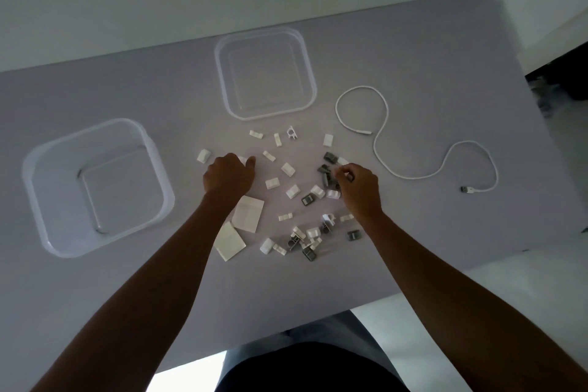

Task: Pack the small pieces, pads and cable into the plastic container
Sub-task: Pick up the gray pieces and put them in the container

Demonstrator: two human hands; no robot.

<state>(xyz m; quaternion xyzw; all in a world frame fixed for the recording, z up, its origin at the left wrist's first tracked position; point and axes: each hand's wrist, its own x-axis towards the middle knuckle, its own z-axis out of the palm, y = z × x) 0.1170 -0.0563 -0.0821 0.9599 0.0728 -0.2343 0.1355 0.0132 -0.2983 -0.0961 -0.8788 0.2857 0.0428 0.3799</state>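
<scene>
Small white and grey plastic pieces [288, 169] lie scattered mid-table, with a denser heap [305, 239] nearer me. Two white square pads [248, 213] overlap beside my left forearm. A white cable [387, 110] snakes across the right side and ends in a USB plug [466, 189]. A clear square plastic container [265, 73] stands at the back, nothing in it. My left hand [229, 175] is curled, knuckles up, with a small white piece [242, 158] pinched at its thumb. My right hand [358, 188] pinches a small piece among the grey ones [329, 157].
A second clear square plastic tub or lid [95, 188] sits on the left of the grey table [127, 95]. The table's near edge runs just above my lap, and its right edge drops off beyond the cable. A white wall stands behind.
</scene>
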